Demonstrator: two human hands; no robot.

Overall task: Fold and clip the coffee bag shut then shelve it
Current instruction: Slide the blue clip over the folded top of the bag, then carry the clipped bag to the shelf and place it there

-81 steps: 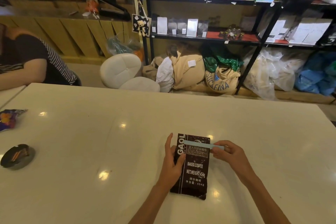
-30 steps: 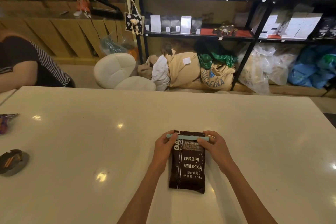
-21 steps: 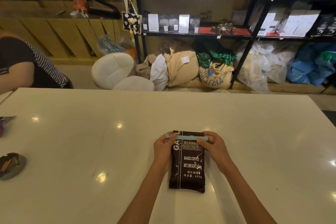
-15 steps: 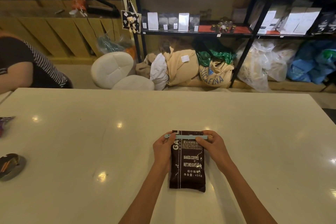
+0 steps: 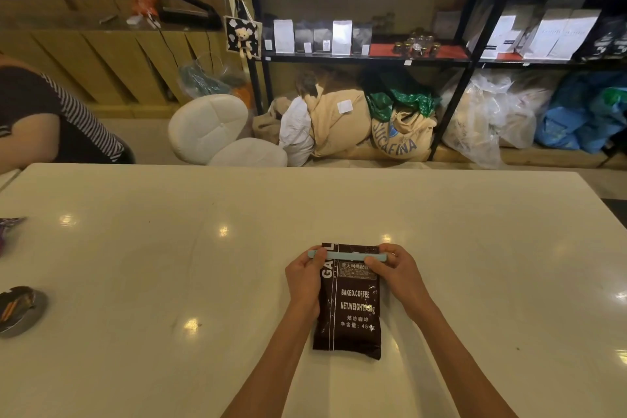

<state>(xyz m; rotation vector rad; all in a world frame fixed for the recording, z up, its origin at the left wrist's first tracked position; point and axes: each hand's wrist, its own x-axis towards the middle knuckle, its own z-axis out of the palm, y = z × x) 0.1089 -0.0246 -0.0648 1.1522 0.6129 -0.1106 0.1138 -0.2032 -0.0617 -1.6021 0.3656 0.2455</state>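
Note:
A dark brown coffee bag with white lettering lies flat on the white table, its folded top pointing away from me. A pale blue clip runs straight across that folded top edge. My left hand pinches the clip's left end and the bag's left side. My right hand presses on the clip's right end, thumb on top of it. A black metal shelf with rows of coffee bags stands beyond the table.
An ashtray and a colourful wrapper lie at the table's left edge. A person in a striped sleeve sits at far left. A white stool and burlap sacks stand between the table and shelf.
The clip went from slanted over the bag's upper part to level along its folded top edge. Both hands moved up to the clip's ends. In the last second they barely shift.

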